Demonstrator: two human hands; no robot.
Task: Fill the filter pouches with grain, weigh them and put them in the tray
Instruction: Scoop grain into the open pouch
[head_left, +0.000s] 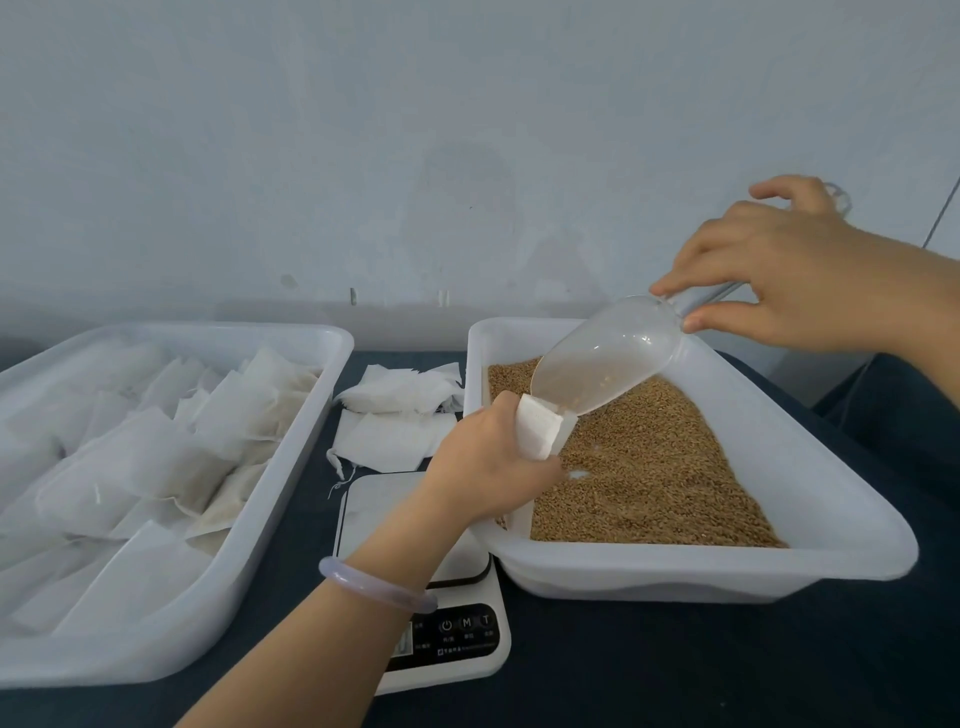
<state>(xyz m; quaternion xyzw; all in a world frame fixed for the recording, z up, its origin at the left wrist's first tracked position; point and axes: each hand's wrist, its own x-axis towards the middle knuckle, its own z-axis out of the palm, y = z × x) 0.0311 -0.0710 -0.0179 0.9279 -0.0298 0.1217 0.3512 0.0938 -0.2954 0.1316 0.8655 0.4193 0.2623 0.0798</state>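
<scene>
My left hand (485, 462) grips a white filter pouch (543, 430) upright over the left side of the grain tray (779, 566). My right hand (774, 275) pinches the handle of a clear plastic scoop (608, 353), tilted down with its mouth at the pouch's open top. Only a few grains show in the scoop. Brown grain (654, 467) covers most of that tray's floor. A white tray (291, 447) on the left holds several filled pouches (156, 457). A white digital scale (457, 623) sits below my left forearm.
A loose pile of empty pouches (400, 415) with drawstrings lies on the dark tabletop (727, 675) between the two trays, behind the scale. A pale wall rises just behind the table. A bangle (374, 584) circles my left wrist.
</scene>
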